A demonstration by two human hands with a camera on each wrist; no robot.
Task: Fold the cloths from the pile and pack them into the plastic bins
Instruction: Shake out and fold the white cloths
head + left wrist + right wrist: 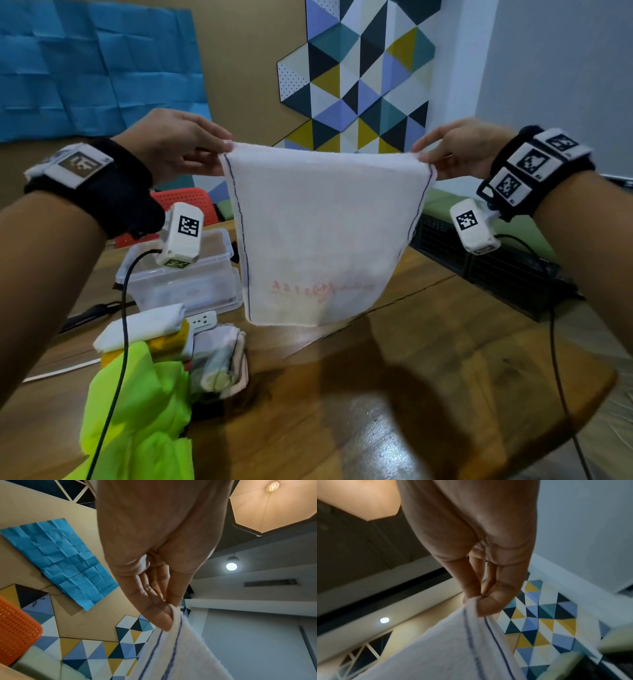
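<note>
White terry, edged down each side with a thin blue line, makes up the cloth (322, 236) that hangs in the air above the wooden counter (394, 377), stretched by its two top corners. The left hand (174, 144) pinches the left corner and the right hand (462, 149) pinches the right one, so the cloth hangs as a flat sheet with faint red printing near its lower edge. Only the head view shows what lies below: a clear plastic bin (181, 274) stands on the counter behind the left wrist, and nearer the person sits the pile of cloths (164, 342), with a folded white one on top, yellow beneath it and a bright lime-green one spilling toward the near edge. The left wrist view shows instead the thumb and fingertips (159, 616) closed on the hem of the cloth (180, 655), where the blue line reads as a doubled stripe, with an orange perforated chair back (17, 631) low at the left. The right wrist view, somewhat blurred, shows the right hand (484, 601) bunching its corner of the cloth (453, 649) between thumb and fingers. The counter is glossy brown wood with a dark seam running across it. Behind it, the tan wall carries a creased blue sheet (96, 65) and a panel of coloured triangles (363, 78); the wrist views add ceiling lamps (231, 565) overhead.
</note>
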